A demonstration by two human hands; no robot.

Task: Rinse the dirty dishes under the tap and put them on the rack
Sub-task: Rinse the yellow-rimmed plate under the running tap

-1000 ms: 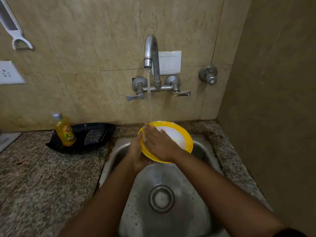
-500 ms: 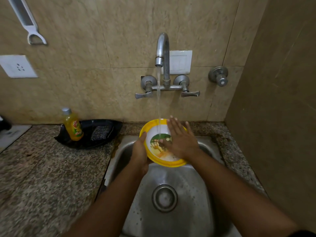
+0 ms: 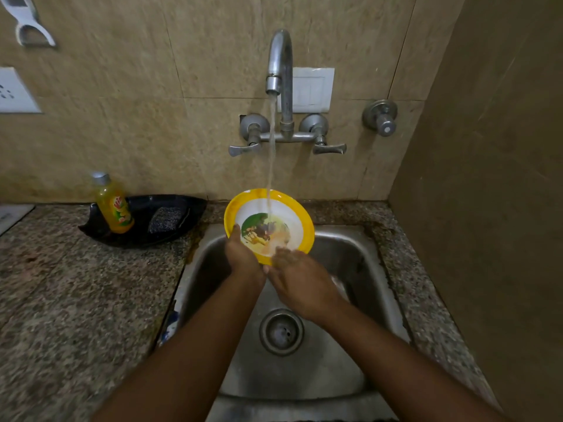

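A yellow-rimmed plate [image 3: 292,208] with a white inside and a coloured picture is held tilted over the steel sink [image 3: 344,257]. Water runs from the tap [image 3: 279,62] onto its middle. My left hand [image 3: 243,257] grips the plate's lower left rim. My right hand [image 3: 300,275] rests at the plate's lower edge, its fingers touching the inside near the rim. No rack is in view.
A black tray [image 3: 146,236] on the granite counter [image 3: 76,300] left of the sink holds a yellow soap bottle [image 3: 114,205] and a scrub pad [image 3: 166,220]. A wall corner [image 3: 487,208] stands close on the right. The drain [image 3: 281,332] lies below my hands.
My right hand slid from the plate's right side down to its lower edge, uncovering the picture. The plate has stayed under the stream in my left hand.
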